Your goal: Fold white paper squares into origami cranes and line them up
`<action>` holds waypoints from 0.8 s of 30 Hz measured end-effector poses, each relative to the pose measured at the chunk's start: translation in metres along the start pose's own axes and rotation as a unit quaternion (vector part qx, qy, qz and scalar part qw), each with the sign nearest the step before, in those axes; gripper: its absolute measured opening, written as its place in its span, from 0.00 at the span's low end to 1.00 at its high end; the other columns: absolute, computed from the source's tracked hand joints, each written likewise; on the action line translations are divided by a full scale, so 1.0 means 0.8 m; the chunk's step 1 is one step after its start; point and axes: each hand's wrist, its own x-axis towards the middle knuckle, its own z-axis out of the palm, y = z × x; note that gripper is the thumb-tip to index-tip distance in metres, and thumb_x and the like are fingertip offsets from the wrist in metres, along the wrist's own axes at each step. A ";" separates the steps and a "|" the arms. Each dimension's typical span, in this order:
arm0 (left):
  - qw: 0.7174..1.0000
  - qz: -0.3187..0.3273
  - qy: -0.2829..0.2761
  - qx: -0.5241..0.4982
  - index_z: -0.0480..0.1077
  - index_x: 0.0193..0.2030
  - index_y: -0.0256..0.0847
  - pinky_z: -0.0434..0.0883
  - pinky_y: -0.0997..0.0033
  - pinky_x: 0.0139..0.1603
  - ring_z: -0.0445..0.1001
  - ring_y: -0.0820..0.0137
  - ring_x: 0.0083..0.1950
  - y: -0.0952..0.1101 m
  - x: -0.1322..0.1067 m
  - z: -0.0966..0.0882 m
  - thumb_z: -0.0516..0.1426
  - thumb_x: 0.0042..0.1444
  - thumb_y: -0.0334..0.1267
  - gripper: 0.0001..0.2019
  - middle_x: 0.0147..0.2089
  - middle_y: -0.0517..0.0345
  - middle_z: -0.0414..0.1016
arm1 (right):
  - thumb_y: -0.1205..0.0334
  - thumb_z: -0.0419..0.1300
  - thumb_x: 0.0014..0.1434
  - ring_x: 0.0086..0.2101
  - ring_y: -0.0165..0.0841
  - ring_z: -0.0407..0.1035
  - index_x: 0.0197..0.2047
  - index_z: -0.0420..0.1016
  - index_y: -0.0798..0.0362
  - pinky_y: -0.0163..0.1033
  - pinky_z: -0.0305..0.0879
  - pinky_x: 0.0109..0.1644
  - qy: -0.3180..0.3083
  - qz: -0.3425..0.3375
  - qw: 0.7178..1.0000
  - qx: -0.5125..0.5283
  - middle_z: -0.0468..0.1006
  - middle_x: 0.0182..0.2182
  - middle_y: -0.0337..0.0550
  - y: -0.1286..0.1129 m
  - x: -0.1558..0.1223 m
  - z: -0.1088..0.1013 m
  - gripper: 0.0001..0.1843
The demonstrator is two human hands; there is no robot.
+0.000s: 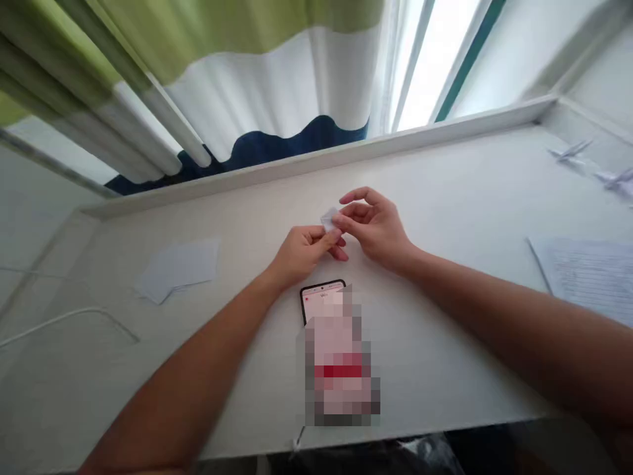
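A small folded piece of white paper (pixel 329 218) is held up between both hands over the white desk. My left hand (pixel 307 251) pinches its lower edge between thumb and fingers. From the right, my right hand (pixel 374 227) grips the paper's side with the thumb and a finger, its index finger raised and curved above. The fingers cover part of the paper, so its full shape is hidden. Just below the hands a phone (pixel 324 290) lies face up on the desk, most of its screen blurred out by blocks.
White paper sheets (pixel 185 267) lie on the left, with a white cable (pixel 74 315) nearby. Printed or lined sheets (pixel 588 270) rest at the right. Purple-white items (pixel 571 153) sit at the far right. A raised ledge (pixel 316 161) runs along the back below the curtain (pixel 277 72).
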 end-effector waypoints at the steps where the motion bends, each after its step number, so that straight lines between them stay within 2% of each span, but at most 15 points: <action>1: 1.000 -0.003 -0.004 -0.002 0.82 0.34 0.37 0.74 0.62 0.55 0.83 0.63 0.41 0.000 0.000 0.000 0.63 0.64 0.61 0.25 0.33 0.50 0.86 | 0.48 0.77 0.54 0.29 0.30 0.77 0.44 0.70 0.50 0.39 0.76 0.37 -0.003 0.002 1.000 -0.006 0.80 0.29 0.34 0.000 0.000 0.000 0.25; 6: 1.000 -0.006 -0.009 0.009 0.81 0.34 0.38 0.73 0.61 0.57 0.83 0.62 0.42 0.000 0.001 0.000 0.62 0.65 0.60 0.25 0.33 0.50 0.86 | 0.48 0.77 0.55 0.29 0.31 0.77 0.47 0.71 0.49 0.42 0.77 0.38 -0.019 0.022 1.000 -0.007 0.81 0.30 0.35 0.003 0.001 -0.003 0.25; 10: 1.000 -0.017 0.004 0.001 0.81 0.34 0.38 0.72 0.61 0.57 0.81 0.63 0.39 0.000 0.001 -0.001 0.62 0.65 0.60 0.24 0.29 0.51 0.85 | 0.48 0.74 0.59 0.32 0.32 0.78 0.48 0.76 0.51 0.44 0.79 0.43 -0.010 0.039 0.999 0.031 0.82 0.32 0.37 0.009 0.004 -0.005 0.21; 13: 1.000 -0.019 0.007 -0.023 0.80 0.34 0.38 0.72 0.62 0.56 0.80 0.64 0.38 0.000 0.002 -0.003 0.63 0.64 0.61 0.25 0.29 0.52 0.84 | 0.50 0.73 0.60 0.33 0.32 0.78 0.45 0.80 0.51 0.44 0.78 0.43 -0.008 0.053 0.997 0.048 0.82 0.34 0.40 0.009 0.006 -0.006 0.16; 15: 0.999 -0.013 0.004 -0.038 0.80 0.34 0.38 0.71 0.62 0.55 0.80 0.64 0.38 0.000 0.003 -0.004 0.63 0.64 0.62 0.25 0.29 0.52 0.84 | 0.49 0.72 0.62 0.32 0.32 0.76 0.39 0.81 0.52 0.43 0.77 0.42 -0.034 0.052 0.998 0.033 0.82 0.31 0.40 0.005 0.005 -0.006 0.15; 18: 0.998 -0.001 -0.013 -0.055 0.81 0.34 0.38 0.71 0.63 0.55 0.80 0.64 0.39 0.000 0.004 -0.005 0.63 0.64 0.61 0.25 0.30 0.52 0.84 | 0.44 0.69 0.64 0.30 0.31 0.74 0.30 0.80 0.53 0.41 0.75 0.40 -0.065 0.029 0.997 -0.027 0.81 0.26 0.41 -0.002 0.001 -0.004 0.21; 24: 0.996 0.003 -0.063 -0.064 0.81 0.33 0.37 0.71 0.63 0.57 0.79 0.65 0.41 -0.002 0.007 -0.010 0.62 0.66 0.59 0.25 0.30 0.51 0.84 | 0.37 0.68 0.63 0.25 0.30 0.72 0.31 0.79 0.52 0.39 0.73 0.35 -0.068 0.011 0.996 -0.061 0.80 0.24 0.40 -0.010 -0.007 0.002 0.26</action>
